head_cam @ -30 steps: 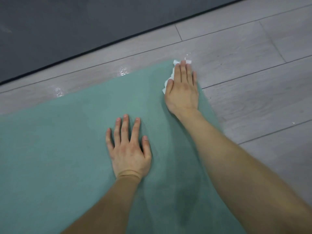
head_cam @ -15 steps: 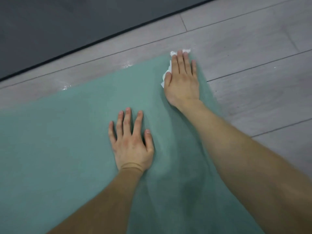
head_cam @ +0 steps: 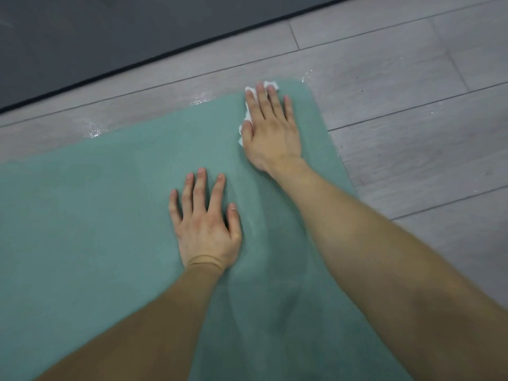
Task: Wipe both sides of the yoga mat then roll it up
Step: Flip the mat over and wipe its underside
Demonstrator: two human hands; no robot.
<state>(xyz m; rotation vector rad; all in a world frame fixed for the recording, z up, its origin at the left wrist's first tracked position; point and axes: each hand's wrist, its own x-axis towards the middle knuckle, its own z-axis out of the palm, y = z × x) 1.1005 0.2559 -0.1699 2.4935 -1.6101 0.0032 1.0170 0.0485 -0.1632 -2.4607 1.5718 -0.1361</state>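
Note:
A teal yoga mat (head_cam: 96, 221) lies flat on the floor and fills the lower left of the view; its rounded far right corner shows at the top. My right hand (head_cam: 270, 129) lies flat with straight fingers on a white wipe (head_cam: 273, 85) and presses it onto the mat near that corner. Only the wipe's edges show past my fingertips and thumb. My left hand (head_cam: 204, 224) rests flat on the mat, fingers spread, nearer to me. A damp streak runs down the mat between my arms.
Grey wood-look floor planks (head_cam: 412, 119) surround the mat on the right and beyond it. Wet patches (head_cam: 199, 99) shine on the floor along the mat's far edge. A dark grey surface (head_cam: 110, 31) borders the floor at the top left.
My right hand has slid the wipe left, away from the mat's far right corner, so the corner is now uncovered. The left hand stays planted on the mat.

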